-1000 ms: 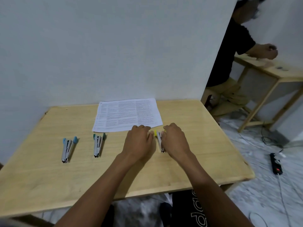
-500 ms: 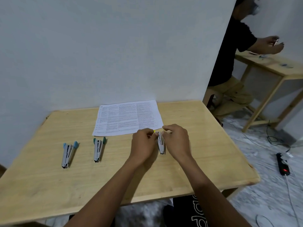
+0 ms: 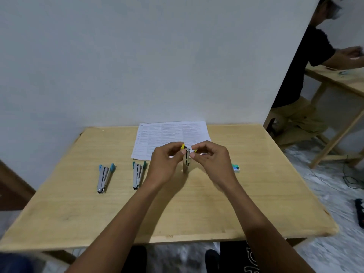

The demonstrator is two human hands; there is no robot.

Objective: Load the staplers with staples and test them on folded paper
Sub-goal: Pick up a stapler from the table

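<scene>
Yellow stapler [image 3: 186, 159] lifted off table [image 3: 256, 194], left hand [image 3: 167, 164] and right hand [image 3: 212, 160] pinching it

Matt pale wooden table [image 3: 256, 194], shiny metal staplers [image 3: 103, 177] with seemingly plastic tips, matt printed paper [image 3: 157, 134].

Both forearms are bare, with no sleeves, watch or rings visible on the left hand [image 3: 167, 160] or the right hand [image 3: 213, 161]. Near the bottom edge, dark shorts [image 3: 236, 257] show white lettering.
</scene>
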